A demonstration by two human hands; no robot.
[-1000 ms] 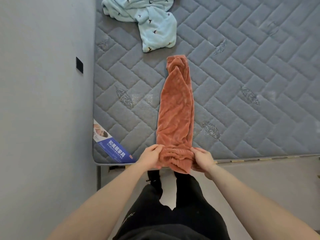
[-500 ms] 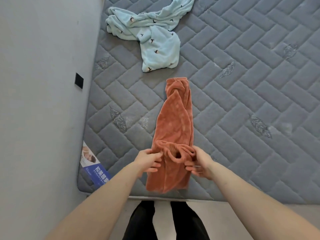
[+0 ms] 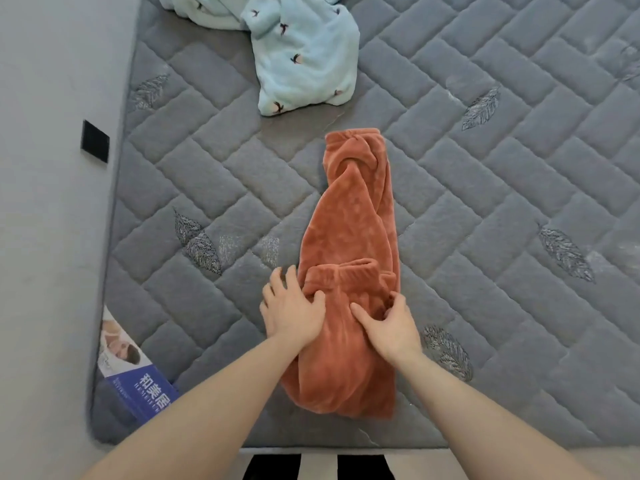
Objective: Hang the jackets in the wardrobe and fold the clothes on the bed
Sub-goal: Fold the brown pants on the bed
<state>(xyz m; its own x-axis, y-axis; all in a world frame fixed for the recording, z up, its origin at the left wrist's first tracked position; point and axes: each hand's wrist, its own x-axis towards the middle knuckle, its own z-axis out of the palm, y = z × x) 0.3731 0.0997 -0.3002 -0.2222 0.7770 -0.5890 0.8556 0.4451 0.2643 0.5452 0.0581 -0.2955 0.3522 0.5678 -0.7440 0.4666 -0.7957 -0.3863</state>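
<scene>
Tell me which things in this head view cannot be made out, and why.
- Light blue fleece garment with small bird prints: its far part is cut off by the top edge, so its type is unclear.
- Rust-orange fleece trousers: the near end is folded over; the left hand and right hand cover part of it.
- Wardrobe and jackets: outside the view.
- Blue label on the grey quilted mattress corner: small print too small to read.

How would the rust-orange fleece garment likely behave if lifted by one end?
The rust-orange fleece garment would probably droop limply: it already lies folded and creased on the grey quilted mattress. It likely grips rather than slides, given its plush nap. It seems light, bunching under the left hand.
</scene>
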